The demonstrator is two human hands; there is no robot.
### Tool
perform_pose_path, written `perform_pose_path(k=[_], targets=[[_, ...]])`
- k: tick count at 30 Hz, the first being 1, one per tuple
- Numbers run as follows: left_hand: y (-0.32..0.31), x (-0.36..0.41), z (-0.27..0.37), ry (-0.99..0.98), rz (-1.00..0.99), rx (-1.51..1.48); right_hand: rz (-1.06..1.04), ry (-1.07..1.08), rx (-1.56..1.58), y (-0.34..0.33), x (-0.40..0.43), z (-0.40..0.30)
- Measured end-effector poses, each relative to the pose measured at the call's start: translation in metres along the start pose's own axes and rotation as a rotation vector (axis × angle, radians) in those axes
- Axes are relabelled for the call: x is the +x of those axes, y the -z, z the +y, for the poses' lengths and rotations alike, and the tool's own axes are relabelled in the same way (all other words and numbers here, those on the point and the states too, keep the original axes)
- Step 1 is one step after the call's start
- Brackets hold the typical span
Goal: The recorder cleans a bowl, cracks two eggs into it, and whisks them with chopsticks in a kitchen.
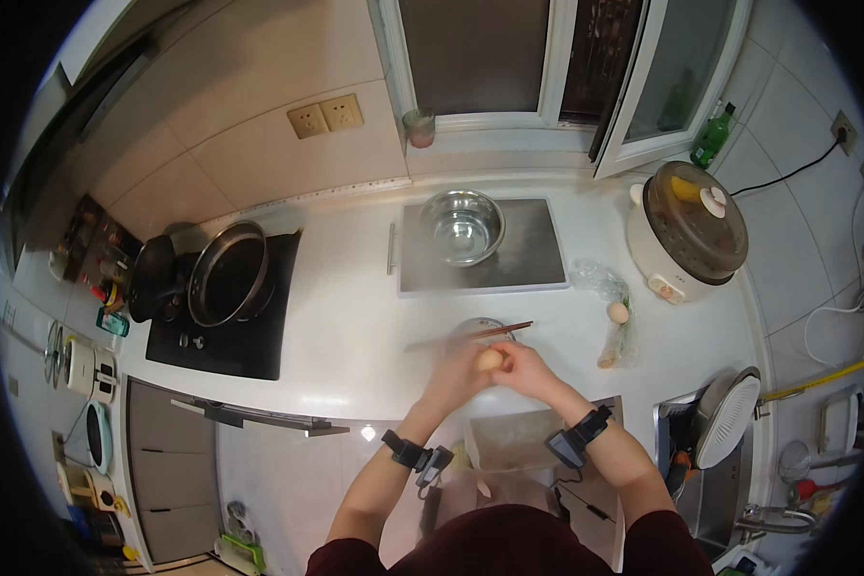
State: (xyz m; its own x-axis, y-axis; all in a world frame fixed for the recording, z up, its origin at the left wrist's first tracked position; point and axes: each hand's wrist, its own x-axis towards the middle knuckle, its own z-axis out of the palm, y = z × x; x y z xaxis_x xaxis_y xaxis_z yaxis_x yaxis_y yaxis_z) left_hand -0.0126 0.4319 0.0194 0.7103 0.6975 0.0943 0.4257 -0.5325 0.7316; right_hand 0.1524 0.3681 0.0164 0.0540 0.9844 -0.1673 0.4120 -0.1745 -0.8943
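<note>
Between my two hands is an egg [489, 360], held just above a bowl [484, 325] at the front of the counter. My left hand [459, 374] grips it from the left, and my right hand [524, 369] has its fingers on the right side. Most of the bowl is hidden behind my hands, so its contents cannot be made out. A pair of chopsticks [500, 330] lies across the bowl's rim. Another egg [618, 312] rests to the right, on or against a clear plastic bag [623, 338] with green stalks, likely scallions.
A steel bowl [466, 229] sits on a metal board [529, 248] behind my hands. On the left, a frying pan [229, 273] stands on the black cooktop [212, 360]. An electric cooker [691, 230] with a lid is at the back right, and a sink [720, 497] holds dishes nearer me.
</note>
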Motion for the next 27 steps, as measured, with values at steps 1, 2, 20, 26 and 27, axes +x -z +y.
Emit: perform_pose_path(k=[1,2,20,26,27], targets=[[0.001,0.001,0.000,0.027,-0.020,-0.012,0.021,0.009,0.020,-0.002,0.000,0.001],[0.001,0.001,0.001,0.053,-0.041,-0.023,0.042,0.019,0.040,-0.003,0.000,0.003],[0.018,0.005,0.004,-0.132,-0.037,-0.018,0.069,0.240,-0.205,0.000,0.009,0.012],[0.035,0.006,0.006,-0.140,-0.136,-0.113,0.053,0.390,-0.371,0.013,0.010,0.005],[0.033,0.004,-0.003,-0.138,-0.134,-0.112,0.051,0.393,-0.370,0.014,0.011,0.004]])
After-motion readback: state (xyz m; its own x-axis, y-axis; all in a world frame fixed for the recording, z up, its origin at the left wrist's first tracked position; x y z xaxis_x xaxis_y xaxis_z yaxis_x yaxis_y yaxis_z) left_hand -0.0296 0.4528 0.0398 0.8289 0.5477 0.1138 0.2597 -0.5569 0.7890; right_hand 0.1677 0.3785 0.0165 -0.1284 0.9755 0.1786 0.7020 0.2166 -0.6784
